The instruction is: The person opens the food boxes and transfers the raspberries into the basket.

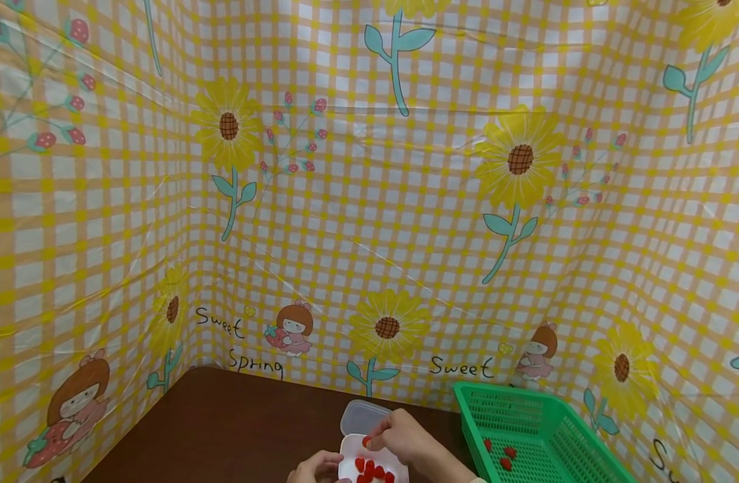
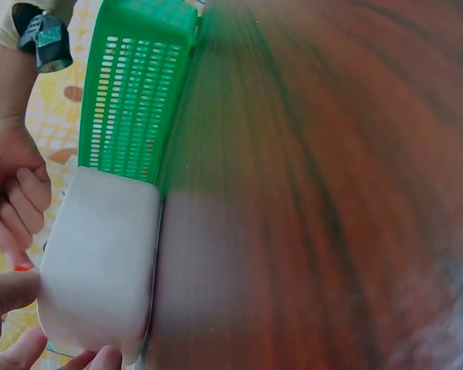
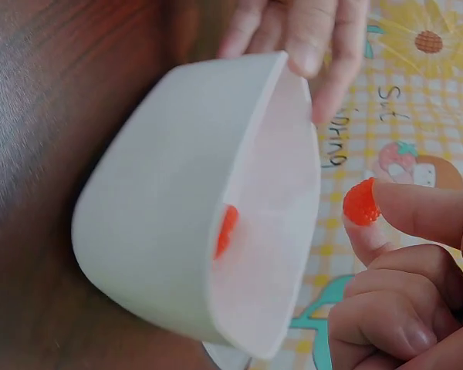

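A white plastic container (image 3: 162, 177) stands on the table in front of the person, with several small red strawberries (image 1: 369, 464) inside. My left hand (image 1: 315, 466) grips it by its left side, fingertips over the rim in the right wrist view. Above the container's far right part, my right hand (image 1: 402, 439) pinches one red strawberry (image 3: 361, 202) between thumb and index finger, the other fingers curled. The left wrist view has the container's outer wall (image 2: 100, 262) side-on, the left fingers at its edge and the right hand (image 2: 15, 193) beyond.
A translucent lid (image 1: 360, 417) lies just behind the container. To the right stands a green perforated basket (image 1: 465, 409) with several strawberries (image 1: 507, 457) on its floor. The dark brown table (image 1: 224, 422) meets a checked sunflower cloth (image 1: 321, 268) hanging around the back and sides.
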`<state>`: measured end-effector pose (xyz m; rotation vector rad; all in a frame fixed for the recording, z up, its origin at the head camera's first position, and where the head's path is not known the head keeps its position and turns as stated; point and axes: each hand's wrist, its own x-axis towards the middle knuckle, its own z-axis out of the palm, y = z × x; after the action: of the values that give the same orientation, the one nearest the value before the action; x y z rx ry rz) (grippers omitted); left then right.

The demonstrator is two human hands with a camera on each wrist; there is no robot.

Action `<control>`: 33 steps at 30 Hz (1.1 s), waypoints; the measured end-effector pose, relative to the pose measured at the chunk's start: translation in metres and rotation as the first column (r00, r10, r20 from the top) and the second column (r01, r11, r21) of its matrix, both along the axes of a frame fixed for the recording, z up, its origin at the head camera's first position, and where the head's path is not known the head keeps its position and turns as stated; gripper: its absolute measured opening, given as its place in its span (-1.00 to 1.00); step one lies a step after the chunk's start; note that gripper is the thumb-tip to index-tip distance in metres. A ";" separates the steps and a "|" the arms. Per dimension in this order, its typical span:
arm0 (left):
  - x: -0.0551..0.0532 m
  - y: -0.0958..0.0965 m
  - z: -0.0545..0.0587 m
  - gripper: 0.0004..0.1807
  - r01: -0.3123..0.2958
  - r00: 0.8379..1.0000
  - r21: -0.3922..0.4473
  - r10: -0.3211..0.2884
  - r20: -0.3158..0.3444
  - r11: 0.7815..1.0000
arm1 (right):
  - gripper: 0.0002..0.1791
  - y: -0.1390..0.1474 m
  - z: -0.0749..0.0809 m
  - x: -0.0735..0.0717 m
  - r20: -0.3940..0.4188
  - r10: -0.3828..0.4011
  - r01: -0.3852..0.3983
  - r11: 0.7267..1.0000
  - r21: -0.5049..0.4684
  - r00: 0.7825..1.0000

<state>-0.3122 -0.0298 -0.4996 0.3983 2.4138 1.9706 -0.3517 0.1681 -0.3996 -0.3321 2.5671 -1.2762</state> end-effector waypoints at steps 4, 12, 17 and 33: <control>0.001 0.001 0.001 -0.45 -0.009 1.000 0.001 0.009 0.007 1.000 | -0.88 0.009 0.010 -0.003 -0.029 0.020 -0.020 1.000 -0.015 0.999; 0.001 0.000 0.000 -0.46 0.003 1.000 0.007 -0.003 -0.006 1.000 | -0.85 0.026 0.030 -0.008 -0.052 0.009 -0.009 1.000 -0.007 0.999; 0.001 0.000 -0.002 -0.47 0.020 0.999 0.039 -0.018 -0.032 0.999 | -0.84 0.038 0.042 -0.008 -0.071 0.005 -0.005 1.000 0.008 0.997; 0.003 0.002 0.001 -0.39 -0.005 1.000 -0.001 0.005 0.002 1.000 | -0.82 0.066 0.061 -0.010 -0.085 -0.024 0.025 1.000 0.005 0.996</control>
<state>-0.3095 -0.0278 -0.4985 0.3913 2.4170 1.9704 -0.3622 0.2340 -0.3390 -0.3624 2.6534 -1.2885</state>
